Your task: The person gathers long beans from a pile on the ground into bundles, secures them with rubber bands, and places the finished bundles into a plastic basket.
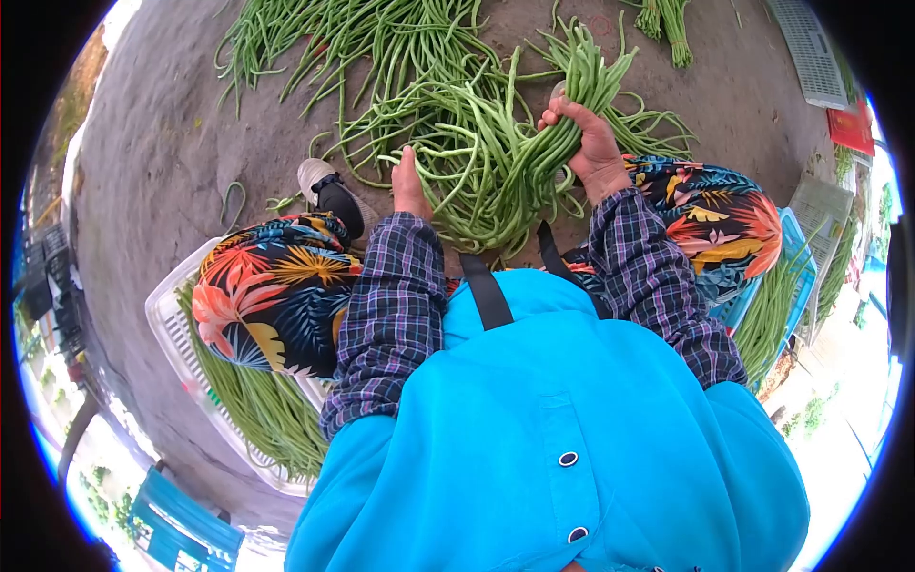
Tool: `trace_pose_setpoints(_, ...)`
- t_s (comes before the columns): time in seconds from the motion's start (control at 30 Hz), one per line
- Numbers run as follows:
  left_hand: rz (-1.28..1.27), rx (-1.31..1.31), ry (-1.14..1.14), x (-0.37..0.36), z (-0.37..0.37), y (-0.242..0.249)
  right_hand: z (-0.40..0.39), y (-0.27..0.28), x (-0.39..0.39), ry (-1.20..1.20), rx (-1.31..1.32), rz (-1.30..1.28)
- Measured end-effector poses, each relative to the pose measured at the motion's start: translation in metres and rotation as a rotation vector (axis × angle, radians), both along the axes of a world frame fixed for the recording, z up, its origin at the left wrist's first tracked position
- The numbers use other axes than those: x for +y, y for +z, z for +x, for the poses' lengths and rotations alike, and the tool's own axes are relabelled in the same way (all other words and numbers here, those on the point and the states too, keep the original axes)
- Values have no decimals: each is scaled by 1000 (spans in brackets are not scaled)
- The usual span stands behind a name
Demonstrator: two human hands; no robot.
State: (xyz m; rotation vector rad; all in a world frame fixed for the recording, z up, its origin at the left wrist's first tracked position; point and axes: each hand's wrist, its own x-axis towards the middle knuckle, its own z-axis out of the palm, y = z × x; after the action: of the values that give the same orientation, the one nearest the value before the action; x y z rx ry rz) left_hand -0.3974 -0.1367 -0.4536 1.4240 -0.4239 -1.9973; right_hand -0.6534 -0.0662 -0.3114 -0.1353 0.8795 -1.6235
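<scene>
Hands at a bunch of long beans [505, 162], person squatting over a loose bean pile [400, 57] on the ground [152, 162].

Right hand [586, 143] raised just right of the bunch, wrist bent, plaid sleeve [648, 276] pushed back from it; fingers wrapped tight around the bunch near its upper end, pods sticking out above the fist and fanning out below. Left hand [410, 186] at the bunch's lower left edge, palm flat and fingers straight, pressed against the pods; grip not closed, holding nothing that shows. Bunch sits between both hands, resting on the pile. Shoe [329, 191] left of the bunch. White crate [176, 334] with beans far lower left of it, blue crate [791, 257] with beans to the right.
</scene>
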Motion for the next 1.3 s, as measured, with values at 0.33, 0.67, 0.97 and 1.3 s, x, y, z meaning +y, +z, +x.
trace_pose_setpoints(0.33, -756, -92, -332, -4, -56, 144, 24, 59, 13, 195, 402, -35)
trace_pose_setpoints(0.67, -1105, -822, -1349, 44, -57, 95, 45, 130, 42, 279, 658, -149)
trace_pose_setpoints(0.97, -798, -1211, -1321, 43, -46, 95, 14, 208, 57, 90, 602, -538)
trace_pose_setpoints(1.3, -785, -1099, -1004, 11, -50, 100, -34, 293, 47, 30, 737, -553)
